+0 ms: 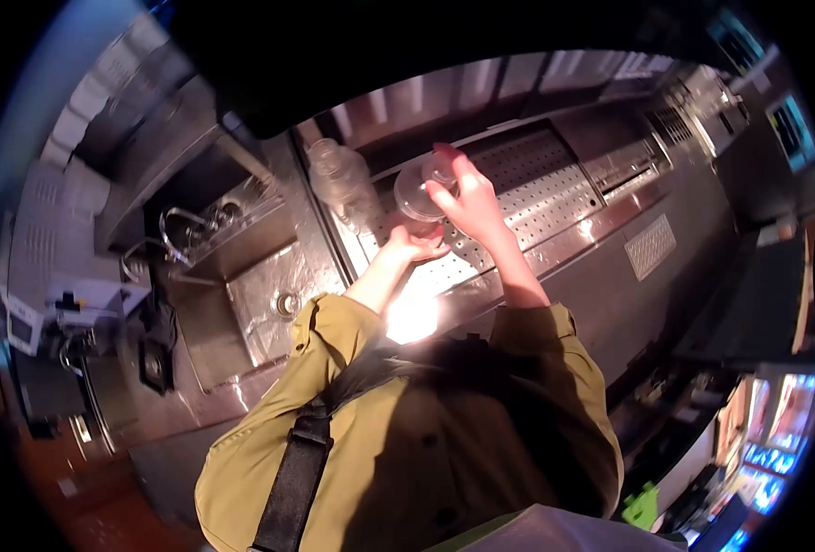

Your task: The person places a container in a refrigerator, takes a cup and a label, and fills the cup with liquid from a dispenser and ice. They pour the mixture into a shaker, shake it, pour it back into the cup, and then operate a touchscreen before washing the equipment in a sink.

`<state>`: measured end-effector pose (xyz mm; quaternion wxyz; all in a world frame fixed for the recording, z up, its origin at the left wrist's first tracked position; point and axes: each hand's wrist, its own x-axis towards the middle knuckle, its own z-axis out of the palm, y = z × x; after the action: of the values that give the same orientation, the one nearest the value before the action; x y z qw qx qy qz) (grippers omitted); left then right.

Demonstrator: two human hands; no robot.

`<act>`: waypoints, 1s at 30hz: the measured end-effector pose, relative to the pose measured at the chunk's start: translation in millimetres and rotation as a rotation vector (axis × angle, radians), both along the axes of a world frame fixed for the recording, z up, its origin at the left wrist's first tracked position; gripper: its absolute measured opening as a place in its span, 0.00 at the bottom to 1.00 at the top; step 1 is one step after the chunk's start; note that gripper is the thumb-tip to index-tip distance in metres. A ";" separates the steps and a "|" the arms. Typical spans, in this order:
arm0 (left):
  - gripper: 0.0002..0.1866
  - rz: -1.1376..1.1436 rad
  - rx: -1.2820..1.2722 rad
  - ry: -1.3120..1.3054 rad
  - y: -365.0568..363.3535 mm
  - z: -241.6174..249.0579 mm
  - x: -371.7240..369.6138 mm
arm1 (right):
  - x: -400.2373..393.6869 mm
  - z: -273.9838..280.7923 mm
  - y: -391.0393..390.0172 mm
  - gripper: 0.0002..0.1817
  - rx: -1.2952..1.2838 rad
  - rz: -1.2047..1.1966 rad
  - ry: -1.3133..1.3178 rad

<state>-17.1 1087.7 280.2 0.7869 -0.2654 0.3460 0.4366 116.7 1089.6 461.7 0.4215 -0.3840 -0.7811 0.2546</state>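
Note:
A clear plastic cup (pixel 411 195) is held over the perforated metal drain tray (pixel 532 175). My right hand (pixel 470 198) is closed on the round, see-through top of the cup, fingers on its far side and thumb on the near side. Lower down, my left hand (pixel 411 247) cups the lower part, palm turned up. Just left of the hands, clear containers (pixel 341 179) stand at the tray's end.
To the left lies a steel sink (pixel 274 299) with a curved faucet (pixel 182 230) behind it. Metal bins (pixel 426 97) line the back of the counter. A white machine (pixel 72 239) stands at far left. Strong glare lights the counter's front edge.

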 end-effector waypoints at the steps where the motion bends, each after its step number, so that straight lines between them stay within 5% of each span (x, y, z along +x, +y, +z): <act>1: 0.30 0.007 0.083 -0.021 -0.6 0.7 0.2 | -12.0 -15.6 6.9 0.27 0.121 -0.007 -0.109; 4: 0.30 -0.144 -0.049 0.251 -27.5 18.9 5.3 | -30.3 -50.1 22.3 0.26 0.092 -0.015 -0.347; 6: 0.27 -0.292 0.360 0.344 -65.5 -14.2 -14.1 | -30.4 -100.7 49.8 0.29 0.119 -0.020 -0.679; 8: 0.24 -0.477 0.431 0.605 -93.3 5.0 -26.4 | -36.8 -97.2 45.1 0.30 -0.005 -0.034 -0.361; 10: 0.21 -0.504 0.880 1.067 -131.0 -14.4 -50.2 | -43.4 -112.3 52.0 0.28 -0.383 0.106 0.334; 13: 0.13 -0.327 0.801 1.318 -185.5 3.0 -99.9 | -38.2 -74.0 1.3 0.18 0.297 -0.134 0.020; 14: 0.14 -0.267 0.790 1.456 -199.9 -4.5 -126.5 | -40.4 -76.3 -8.0 0.16 0.260 -0.155 0.110; 15: 0.14 -0.225 0.596 1.547 -214.2 -18.6 -162.4 | -48.3 -71.6 -24.7 0.16 0.250 -0.121 0.112; 16: 0.12 0.061 0.691 1.764 -250.9 22.0 -195.3 | -60.5 -65.7 -45.8 0.16 0.244 -0.097 0.112; 20: 0.10 0.257 -0.346 2.268 -352.9 6.1 -375.3 | -116.9 -80.6 -102.0 0.11 -0.042 0.084 0.042; 22: 0.19 -0.045 -0.604 2.849 -424.6 -11.8 -453.9 | -146.8 -77.5 -121.9 0.09 -0.026 0.178 -0.022; 23: 0.14 -0.156 -0.824 2.762 -440.9 -5.6 -478.2 | -154.4 -80.0 -128.5 0.08 -0.027 0.229 -0.063; 24: 0.15 -0.468 -1.388 2.986 -488.4 -127.2 -560.2 | -170.3 -83.1 -130.5 0.07 -0.002 0.258 -0.063; 25: 0.15 -0.585 -0.900 3.129 -496.1 -46.1 -539.0 | -186.7 -76.9 -134.4 0.07 0.082 0.260 -0.086; 26: 0.14 -0.790 -0.994 2.637 -504.8 -43.2 -534.0 | -193.7 -69.8 -143.6 0.07 0.147 0.265 -0.149; 27: 0.15 -0.711 -0.932 2.778 -525.7 -61.3 -538.7 | -200.8 -67.2 -148.1 0.07 0.114 0.265 -0.139; 28: 0.15 -0.864 -0.873 2.745 -535.9 -56.2 -539.8 | -209.7 -65.1 -150.7 0.08 0.079 0.276 -0.132; 30: 0.14 -0.740 -0.539 2.517 -520.9 13.8 -506.5 | -221.8 -63.0 -152.6 0.09 -0.022 0.268 -0.129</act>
<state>-523.7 566.8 294.0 -0.0702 0.2773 0.9561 0.0639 -105.1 937.0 398.7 0.3285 -0.2964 -0.8479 0.2920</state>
